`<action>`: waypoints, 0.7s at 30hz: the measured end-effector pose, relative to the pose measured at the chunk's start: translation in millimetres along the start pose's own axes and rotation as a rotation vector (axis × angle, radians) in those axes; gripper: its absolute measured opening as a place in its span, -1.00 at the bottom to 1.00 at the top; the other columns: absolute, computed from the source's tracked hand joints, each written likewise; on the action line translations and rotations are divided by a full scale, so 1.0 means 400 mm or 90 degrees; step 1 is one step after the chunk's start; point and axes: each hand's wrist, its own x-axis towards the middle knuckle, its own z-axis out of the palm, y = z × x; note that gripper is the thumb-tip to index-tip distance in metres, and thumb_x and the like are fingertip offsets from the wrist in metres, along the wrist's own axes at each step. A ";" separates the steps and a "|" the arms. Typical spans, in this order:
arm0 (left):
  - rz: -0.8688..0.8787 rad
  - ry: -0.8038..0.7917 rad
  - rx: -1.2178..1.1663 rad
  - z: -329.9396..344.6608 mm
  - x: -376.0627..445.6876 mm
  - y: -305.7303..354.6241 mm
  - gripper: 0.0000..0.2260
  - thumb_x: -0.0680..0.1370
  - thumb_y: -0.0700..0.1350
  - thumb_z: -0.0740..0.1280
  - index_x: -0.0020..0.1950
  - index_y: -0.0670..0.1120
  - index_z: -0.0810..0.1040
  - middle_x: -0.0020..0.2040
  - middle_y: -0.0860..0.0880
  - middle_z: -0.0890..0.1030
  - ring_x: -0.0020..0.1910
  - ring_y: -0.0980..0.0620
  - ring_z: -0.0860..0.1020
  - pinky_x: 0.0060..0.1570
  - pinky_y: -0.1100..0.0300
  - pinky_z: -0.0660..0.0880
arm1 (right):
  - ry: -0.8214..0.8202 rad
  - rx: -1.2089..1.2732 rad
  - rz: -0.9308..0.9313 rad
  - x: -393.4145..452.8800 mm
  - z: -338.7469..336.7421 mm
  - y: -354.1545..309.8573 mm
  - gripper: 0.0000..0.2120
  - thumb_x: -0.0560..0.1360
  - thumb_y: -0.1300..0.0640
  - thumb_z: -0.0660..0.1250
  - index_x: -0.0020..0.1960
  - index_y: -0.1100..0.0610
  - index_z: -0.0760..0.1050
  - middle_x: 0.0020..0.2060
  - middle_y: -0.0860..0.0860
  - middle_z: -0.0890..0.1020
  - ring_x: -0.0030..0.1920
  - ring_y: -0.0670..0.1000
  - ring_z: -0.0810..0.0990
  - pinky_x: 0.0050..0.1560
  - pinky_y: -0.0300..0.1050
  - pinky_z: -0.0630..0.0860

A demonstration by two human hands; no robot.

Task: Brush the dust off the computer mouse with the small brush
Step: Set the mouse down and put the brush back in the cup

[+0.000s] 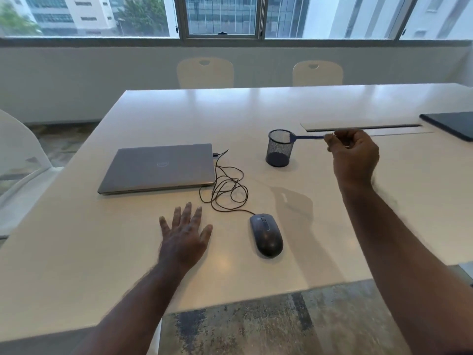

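A dark wired computer mouse (266, 234) lies on the white table (102, 265) near its front edge. Its black cable (225, 188) runs in loose loops up to a closed grey laptop (158, 169). My right hand (353, 152) is raised over the table and pinches the handle of a small blue brush (305, 137). The brush lies level, its head over the rim of a dark mesh cup (279, 148). My left hand (185, 233) rests flat on the table with fingers spread, a short way left of the mouse.
A long cable slot (363, 128) cuts across the table behind my right hand. Another dark closed laptop (453, 124) lies at the right edge. Two pale chairs (204, 73) stand at the far side, a white one (18, 155) at the left.
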 end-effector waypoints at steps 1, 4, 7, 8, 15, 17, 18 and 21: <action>-0.001 -0.003 0.004 0.004 -0.001 -0.001 -0.40 0.65 0.26 -0.07 0.64 0.07 -0.06 0.65 -0.01 -0.12 0.61 -0.05 -0.18 0.50 -0.21 -0.31 | -0.003 -0.030 -0.020 0.020 0.015 0.002 -0.82 0.39 0.02 0.48 -0.08 0.09 0.62 -0.19 0.06 0.70 -0.16 0.10 0.68 -0.01 -0.04 0.58; -0.007 -0.006 0.011 0.011 0.001 -0.002 -0.39 0.64 0.27 -0.08 0.64 0.07 -0.09 0.65 0.00 -0.14 0.61 -0.04 -0.19 0.49 -0.20 -0.32 | -0.010 -0.122 -0.074 0.075 0.069 0.003 -0.82 0.44 0.00 0.41 -0.03 0.07 0.64 -0.15 0.01 0.72 -0.10 0.04 0.67 -0.02 -0.18 0.49; -0.012 -0.009 0.016 0.016 0.005 -0.006 -0.38 0.63 0.28 -0.10 0.64 0.07 -0.11 0.64 0.01 -0.16 0.61 -0.03 -0.21 0.50 -0.20 -0.32 | -0.030 -0.242 -0.119 0.120 0.126 0.009 -0.82 0.49 0.01 0.35 0.02 0.06 0.64 -0.09 0.03 0.72 -0.03 0.13 0.65 -0.05 -0.13 0.46; -0.014 -0.010 0.020 0.018 0.006 -0.008 -0.38 0.63 0.28 -0.10 0.64 0.07 -0.11 0.64 0.01 -0.16 0.61 -0.03 -0.21 0.50 -0.20 -0.31 | -0.044 -0.289 -0.138 0.130 0.144 0.014 -0.82 0.50 0.02 0.33 0.03 0.05 0.63 -0.09 0.06 0.72 -0.02 0.17 0.64 -0.03 -0.08 0.47; -0.021 -0.006 0.029 0.023 0.007 -0.007 -0.37 0.62 0.28 -0.11 0.64 0.07 -0.09 0.64 0.03 -0.16 0.61 0.00 -0.21 0.50 -0.18 -0.31 | -0.157 -0.515 -0.259 0.154 0.246 0.072 -0.88 0.51 0.11 0.32 -0.04 0.06 0.63 -0.20 0.13 0.70 -0.13 0.22 0.65 0.02 0.02 0.37; -0.023 -0.003 0.031 0.026 0.007 -0.006 -0.38 0.63 0.28 -0.10 0.64 0.07 -0.09 0.64 0.03 -0.15 0.61 0.00 -0.21 0.51 -0.18 -0.31 | -0.163 -0.550 -0.277 0.152 0.263 0.088 -0.90 0.47 0.18 0.32 -0.12 0.08 0.62 -0.27 0.13 0.68 -0.20 0.21 0.65 -0.01 0.01 0.35; -0.023 -0.003 0.032 0.025 0.007 -0.006 -0.38 0.63 0.28 -0.10 0.64 0.08 -0.09 0.64 0.03 -0.15 0.61 0.00 -0.21 0.51 -0.18 -0.30 | -0.168 -0.568 -0.282 0.151 0.269 0.092 -0.90 0.45 0.21 0.32 -0.15 0.08 0.61 -0.29 0.13 0.67 -0.23 0.20 0.64 -0.02 0.00 0.34; -0.024 -0.001 0.037 0.026 0.007 -0.005 -0.38 0.63 0.28 -0.10 0.64 0.08 -0.10 0.64 0.04 -0.16 0.61 0.01 -0.22 0.51 -0.17 -0.31 | -0.187 -0.607 -0.295 0.155 0.285 0.103 -0.88 0.43 0.24 0.32 -0.15 0.09 0.63 -0.30 0.13 0.68 -0.24 0.20 0.64 -0.02 0.00 0.34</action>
